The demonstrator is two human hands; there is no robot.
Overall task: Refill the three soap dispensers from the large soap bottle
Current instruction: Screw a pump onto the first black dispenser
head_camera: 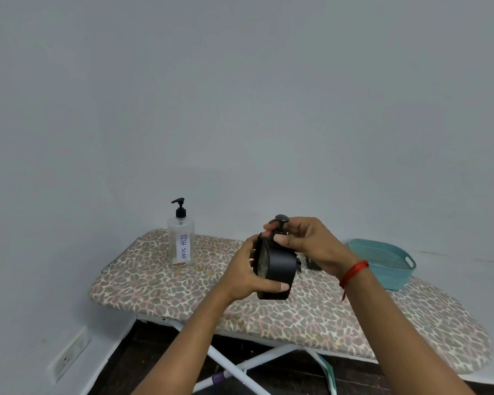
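Note:
A black square soap dispenser is held above the leopard-print ironing board. My left hand grips its body from the left side. My right hand pinches its dark pump head at the top. A clear pump bottle with a black pump and a "DISH SOAP" label stands upright at the board's back left, nearly empty. Another dark object shows partly behind my right wrist; what it is I cannot tell.
A teal perforated basket sits at the board's back right. A plain wall runs close behind the board. White crossed legs stand on a dark floor below. A wall socket is low on the left.

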